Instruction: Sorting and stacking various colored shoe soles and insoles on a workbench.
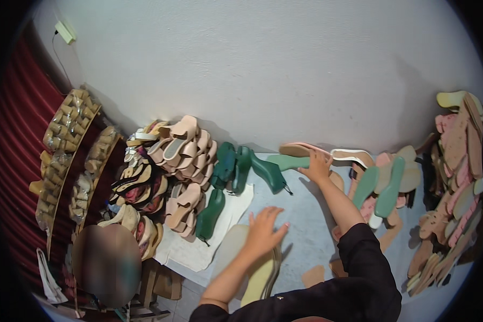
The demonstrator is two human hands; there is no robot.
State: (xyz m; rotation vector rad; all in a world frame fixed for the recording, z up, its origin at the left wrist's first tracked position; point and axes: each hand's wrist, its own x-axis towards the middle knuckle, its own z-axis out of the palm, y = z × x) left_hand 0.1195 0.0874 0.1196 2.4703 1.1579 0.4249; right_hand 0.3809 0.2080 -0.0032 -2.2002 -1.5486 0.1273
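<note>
left hand [263, 232] below centre, fingers kinda spread, right hand [317, 167] by green sole [285, 161] right of centre, can't tell its grip

Left hand [263, 232]: back uppermost, fingers loosely spread and pointing up and to the right, thumb held apart; bare left forearm [226, 280] slants up and rightward from the lower part of the view. Right hand [317, 167]: farther forward, fingers pointing ahead, thumb out to the left, closure not discernible; right forearm [342, 204] slants up and leftward, bare below a dark sleeve [362, 249].
</note>
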